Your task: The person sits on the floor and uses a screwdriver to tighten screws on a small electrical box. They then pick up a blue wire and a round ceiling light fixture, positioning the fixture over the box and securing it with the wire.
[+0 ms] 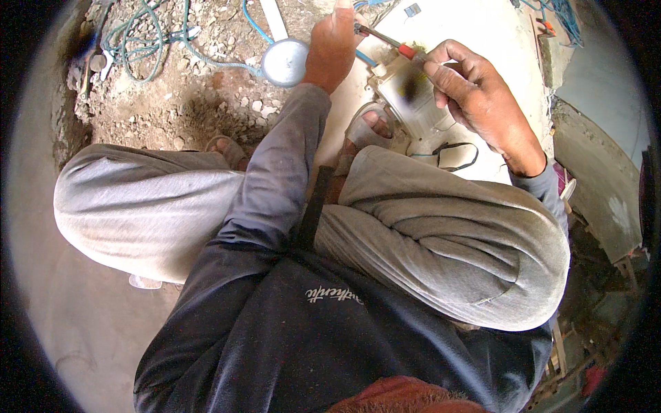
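My right hand [475,96] pinches the handle end of a screwdriver with a red part [406,51] between thumb and fingers. Its shaft slants up and left to my left hand [334,51]. My left fingers are closed around something small and dark at the screwdriver's tip, too small to make out. Below the screwdriver lies a cream-coloured box [420,103] with a dark patch on top. A blue cable [365,59] runs to its upper left corner. Beside my left wrist sits a round grey metal disc [285,62].
Green rope [148,41] lies in loops on rubble and stones at the upper left. A thin black strap [457,155] curls on the pale surface below the box. My sandalled foot [372,124] is close to the box. Blue cord [564,20] is bundled at the upper right.
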Available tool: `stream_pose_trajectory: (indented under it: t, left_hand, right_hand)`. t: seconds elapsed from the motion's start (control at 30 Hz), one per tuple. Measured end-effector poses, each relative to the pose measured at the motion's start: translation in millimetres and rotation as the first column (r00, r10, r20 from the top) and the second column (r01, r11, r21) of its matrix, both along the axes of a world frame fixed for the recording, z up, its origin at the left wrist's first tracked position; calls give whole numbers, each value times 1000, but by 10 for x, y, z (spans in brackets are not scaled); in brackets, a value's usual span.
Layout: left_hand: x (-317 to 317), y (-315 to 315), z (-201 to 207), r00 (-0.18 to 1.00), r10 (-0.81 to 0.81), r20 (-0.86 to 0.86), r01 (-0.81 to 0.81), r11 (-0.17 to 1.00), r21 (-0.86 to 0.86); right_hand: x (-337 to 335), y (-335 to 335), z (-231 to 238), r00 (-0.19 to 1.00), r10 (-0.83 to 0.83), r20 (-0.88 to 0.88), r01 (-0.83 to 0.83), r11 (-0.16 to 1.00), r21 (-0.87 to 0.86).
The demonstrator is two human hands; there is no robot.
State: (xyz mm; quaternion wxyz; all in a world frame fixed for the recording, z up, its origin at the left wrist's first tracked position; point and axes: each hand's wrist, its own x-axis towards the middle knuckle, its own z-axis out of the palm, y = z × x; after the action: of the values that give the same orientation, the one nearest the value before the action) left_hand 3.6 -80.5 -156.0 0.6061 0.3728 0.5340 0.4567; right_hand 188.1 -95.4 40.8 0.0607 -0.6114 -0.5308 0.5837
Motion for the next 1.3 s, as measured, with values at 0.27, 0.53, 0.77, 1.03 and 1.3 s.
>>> stream_pose_trajectory:
  t: [0.27, 0.53, 0.77, 1.03, 1.3]
  left_hand:
    - [-31, 23, -87, 979, -54, -198, 92, 978, 185]
    - [-47, 33, -207, 992, -90, -84, 94, 994, 51]
    - [-42, 47, -79, 995, -72, 65, 67, 995, 72]
    - [-115, -6, -256, 694, 25, -720, 379, 837, 394]
    - [-212, 52, -495, 976, -57, -208, 97, 978, 185]
  right_hand:
    - [48, -15, -32, 997, 67, 37, -69, 995, 68]
    - [-24, -66, 19, 612, 311, 727, -758, 493, 427]
    - [84, 35, 4, 778, 338, 529, -540, 791, 288]
    - [-171, -8, 104, 544, 307, 781, -735, 622, 268]
    - [-135, 66, -29, 610, 268, 745, -758, 472, 451]
